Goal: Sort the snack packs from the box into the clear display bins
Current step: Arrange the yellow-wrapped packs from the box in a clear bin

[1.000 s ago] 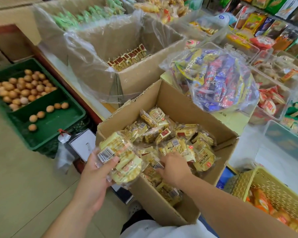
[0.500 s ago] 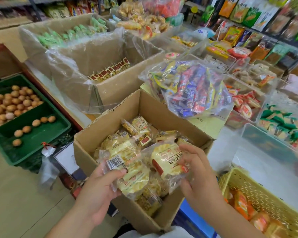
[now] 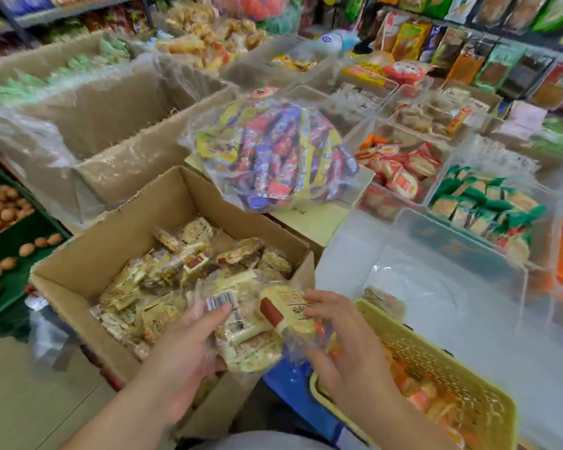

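Observation:
An open cardboard box (image 3: 111, 248) holds several yellow snack packs (image 3: 176, 267) in clear wrap. Over its near right corner, my left hand (image 3: 189, 342) grips a stack of these packs (image 3: 241, 339), thumb next to a barcode. My right hand (image 3: 342, 339) holds another yellow pack with a red label (image 3: 286, 311) against that stack. An empty clear display bin (image 3: 436, 280) stands to the right of the box, beyond my right hand.
A yellow plastic basket (image 3: 436, 362) of orange packs sits under my right forearm. A clear bag of colourful snacks (image 3: 273, 157) lies behind the box. Clear bins with red (image 3: 400, 170) and green (image 3: 481, 203) packs stand at right. A green crate of eggs (image 3: 10, 241) is left.
My right hand lifted a pack out of the box and brought it to the stack in my left hand. Both hands and packs moved right, toward the box's near right corner.

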`<action>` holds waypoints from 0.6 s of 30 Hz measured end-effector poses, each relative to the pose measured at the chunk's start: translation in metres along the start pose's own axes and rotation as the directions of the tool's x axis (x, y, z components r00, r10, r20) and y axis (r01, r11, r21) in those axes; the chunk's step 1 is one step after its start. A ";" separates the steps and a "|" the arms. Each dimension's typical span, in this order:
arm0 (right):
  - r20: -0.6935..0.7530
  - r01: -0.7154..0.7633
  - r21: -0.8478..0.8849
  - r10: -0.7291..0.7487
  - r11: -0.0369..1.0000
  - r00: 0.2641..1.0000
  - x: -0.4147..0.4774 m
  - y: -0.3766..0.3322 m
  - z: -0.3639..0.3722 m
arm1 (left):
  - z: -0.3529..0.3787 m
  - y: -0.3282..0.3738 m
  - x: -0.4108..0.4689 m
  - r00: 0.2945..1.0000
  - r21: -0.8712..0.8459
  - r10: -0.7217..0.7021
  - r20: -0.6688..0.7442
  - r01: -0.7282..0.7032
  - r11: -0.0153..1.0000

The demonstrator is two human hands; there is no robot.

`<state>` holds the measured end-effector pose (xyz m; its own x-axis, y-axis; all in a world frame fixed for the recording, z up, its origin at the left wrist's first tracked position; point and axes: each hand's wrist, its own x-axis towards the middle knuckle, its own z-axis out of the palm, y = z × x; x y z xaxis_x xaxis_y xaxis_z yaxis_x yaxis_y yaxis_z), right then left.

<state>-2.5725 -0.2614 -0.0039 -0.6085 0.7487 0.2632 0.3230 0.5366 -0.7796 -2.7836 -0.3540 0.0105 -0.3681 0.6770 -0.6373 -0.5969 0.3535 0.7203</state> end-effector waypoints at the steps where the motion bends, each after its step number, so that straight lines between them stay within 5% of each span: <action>1: -0.020 -0.029 0.007 0.029 1.000 0.999 -0.003 0.011 -0.011 | 0.009 -0.005 0.005 1.000 -0.014 0.006 -0.008 -0.006 1.000; 8: -0.178 -0.356 0.089 0.366 0.930 0.913 -0.005 0.109 -0.097 | 0.085 -0.028 0.027 1.000 -0.014 0.027 -0.011 -0.027 1.000; 18: -0.106 -0.647 -0.220 0.641 0.730 0.760 0.036 0.268 -0.128 | 0.136 -0.051 0.050 0.996 0.019 0.077 0.047 -0.078 0.997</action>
<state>-2.4151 -0.0407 -0.1302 -0.1780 0.9544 -0.2397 0.7889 -0.0072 -0.6145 -2.6749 -0.2505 -0.0207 -0.3794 0.7318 -0.5662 -0.5527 0.3114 0.7730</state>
